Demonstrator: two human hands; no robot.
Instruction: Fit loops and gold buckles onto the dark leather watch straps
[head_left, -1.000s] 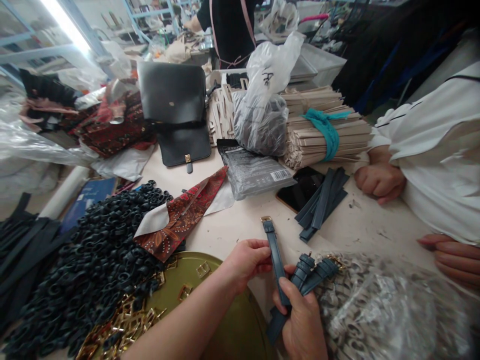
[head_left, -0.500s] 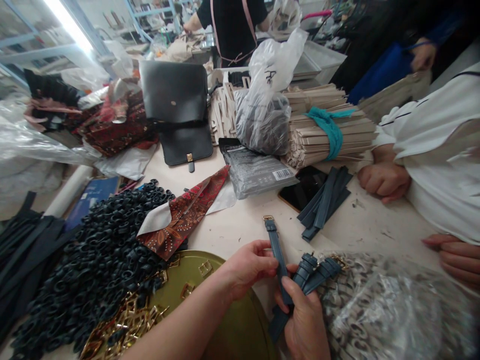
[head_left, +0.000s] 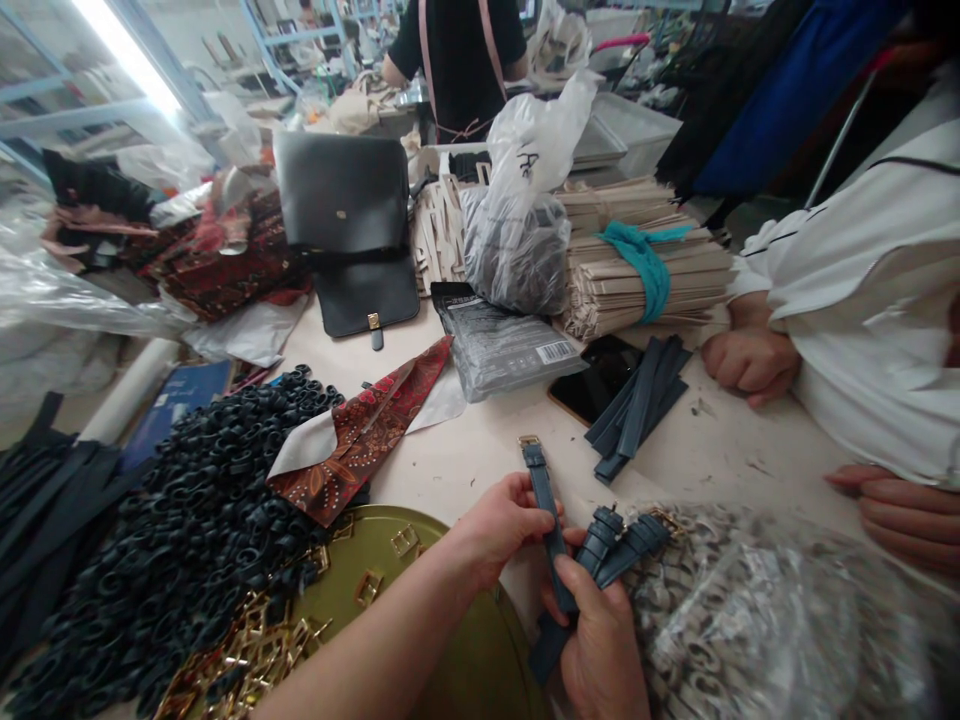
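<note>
Much looks left on the tabletop (head_left: 450, 465): a heap of dark loops (head_left: 187, 520) is piled near the left edge, and a green plate (head_left: 480, 655) is set at the near edge. Above that edge, by the left hand (head_left: 514, 520), a blue strap (head_left: 541, 487) is pinched; its low end is clamped in the right hand (head_left: 604, 640), where two more straps (head_left: 600, 545) are held. Loose straps (head_left: 641, 410), with no buckles seen, are laid toward the right edge. The three held straps look done at one end: a buckle (head_left: 529, 440) is fitted. Loose buckles (head_left: 251, 645) are heaped at the plate's left side.

Space beside the right hand is blocked by a clear bag of rings (head_left: 772, 620). A black bag (head_left: 345, 190) is placed toward the far edge, and a phone (head_left: 589, 390) is partly covered by the loose straps.
</note>
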